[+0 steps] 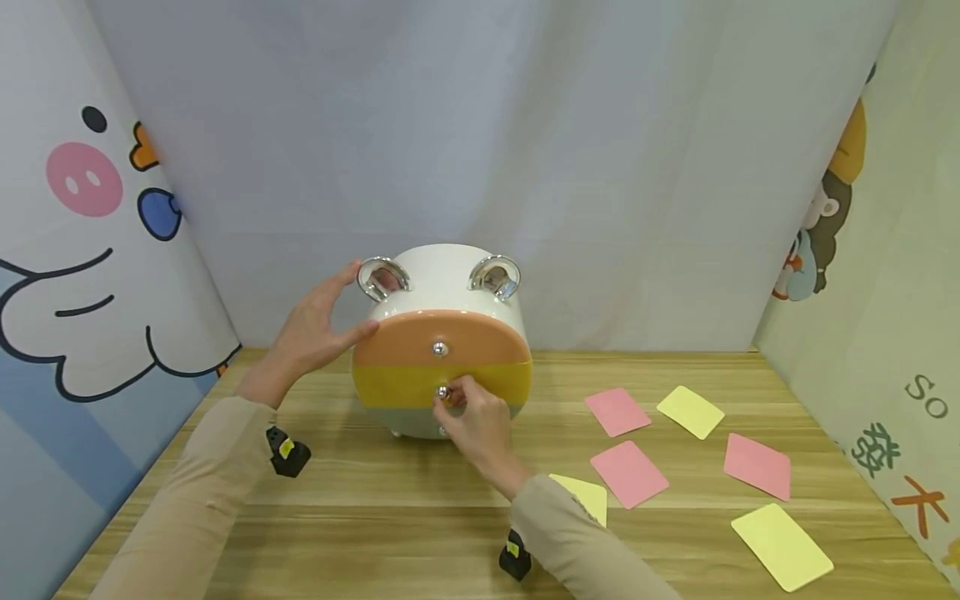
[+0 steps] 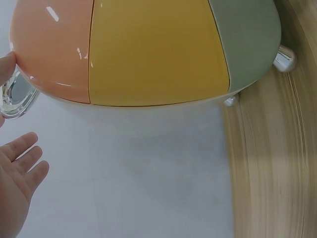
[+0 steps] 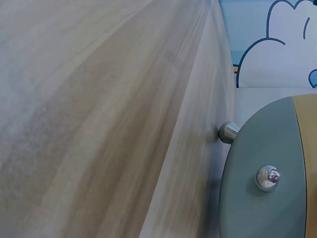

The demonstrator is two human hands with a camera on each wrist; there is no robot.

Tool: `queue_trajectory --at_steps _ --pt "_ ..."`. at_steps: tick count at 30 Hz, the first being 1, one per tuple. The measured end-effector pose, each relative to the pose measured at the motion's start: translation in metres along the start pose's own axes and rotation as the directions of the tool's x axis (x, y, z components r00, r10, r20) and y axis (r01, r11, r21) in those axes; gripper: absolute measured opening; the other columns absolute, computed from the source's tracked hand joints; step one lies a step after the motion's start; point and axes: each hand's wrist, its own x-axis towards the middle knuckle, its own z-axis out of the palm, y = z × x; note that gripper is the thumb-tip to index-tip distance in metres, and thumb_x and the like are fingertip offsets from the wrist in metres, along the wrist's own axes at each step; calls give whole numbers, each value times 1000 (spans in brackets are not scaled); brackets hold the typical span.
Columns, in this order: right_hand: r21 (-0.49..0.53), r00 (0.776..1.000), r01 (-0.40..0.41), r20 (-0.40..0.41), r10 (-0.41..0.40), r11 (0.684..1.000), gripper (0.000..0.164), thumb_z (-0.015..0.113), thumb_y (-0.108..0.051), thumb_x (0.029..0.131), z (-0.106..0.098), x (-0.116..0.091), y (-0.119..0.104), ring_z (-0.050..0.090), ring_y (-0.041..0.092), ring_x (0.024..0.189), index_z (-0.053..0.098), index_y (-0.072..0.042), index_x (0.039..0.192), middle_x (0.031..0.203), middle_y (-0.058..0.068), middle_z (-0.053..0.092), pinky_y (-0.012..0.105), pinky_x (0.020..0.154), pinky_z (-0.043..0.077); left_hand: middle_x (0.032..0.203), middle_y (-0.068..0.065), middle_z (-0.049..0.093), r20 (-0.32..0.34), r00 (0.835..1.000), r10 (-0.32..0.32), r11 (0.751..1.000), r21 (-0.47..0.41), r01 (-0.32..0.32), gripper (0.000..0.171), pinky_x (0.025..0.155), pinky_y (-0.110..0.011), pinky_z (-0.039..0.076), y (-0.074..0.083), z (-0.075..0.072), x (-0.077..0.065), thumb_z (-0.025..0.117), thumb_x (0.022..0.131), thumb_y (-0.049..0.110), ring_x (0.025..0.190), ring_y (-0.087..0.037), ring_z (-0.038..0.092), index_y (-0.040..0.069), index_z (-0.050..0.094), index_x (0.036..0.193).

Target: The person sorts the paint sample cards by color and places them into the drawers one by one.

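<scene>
Toward the back edge of the table (image 1: pixel 337 542), left of its middle, a small three-drawer chest (image 1: pixel 446 275) is stood upright on short silver feet (image 2: pixel 285 59). Only from the head view are both grips made plain: the middle knob (image 1: pixel 442 391) is pinched between the thumb and fingers of the right hand (image 1: pixel 480 421), while the chest's left side is touched by the thumb of the left hand (image 1: pixel 303 329), which is spread wide and closed around nothing. By the left wrist view, three of its fingers (image 2: pixel 27 158) are shown held free in the air. The bottom knob (image 3: pixel 268 178), partly covered in the head view, is seen whole from the right wrist.

The chest's rounded white body is topped by two chrome ears (image 1: pixel 367 281), and its glossy front is divided by thin seams into an orange drawer (image 1: pixel 397 342), a yellow drawer (image 1: pixel 495 379) and a grey-green drawer (image 1: pixel 405 421).

Across the table's right half, pink cards (image 1: pixel 617 412) and yellow cards (image 1: pixel 691 412) are scattered, one yellow card being partly hidden by the right sleeve (image 1: pixel 585 542). Beside each wrist a small black block (image 1: pixel 515 557) is seen. Behind everything, a pale curtain (image 1: pixel 600 167) is hung.
</scene>
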Motion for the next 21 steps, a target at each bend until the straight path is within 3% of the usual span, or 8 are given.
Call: queue_trajectory --at_steps 11,21 --pt "3 997 72 -42 -72 997 20 75 -9 66 -3 -4 -2 56 8 51 57 -7 74 62 -1 61 15 45 42 145 -16 29 7 1000 -3 1000 9 3 81 102 -58 23 0 0 0 60 84 42 130 -38 27 12 18 146" --pt "65 992 121 -31 -119 990 17 72 -7 68 -11 -11 -11 57 11 50 58 -6 76 63 0 61 12 44 41 144 -17 30 3 1000 1 1000 11 -1 81 102 -57 23 1 0 0 61 84 40 130 -38 28 13 17 146"
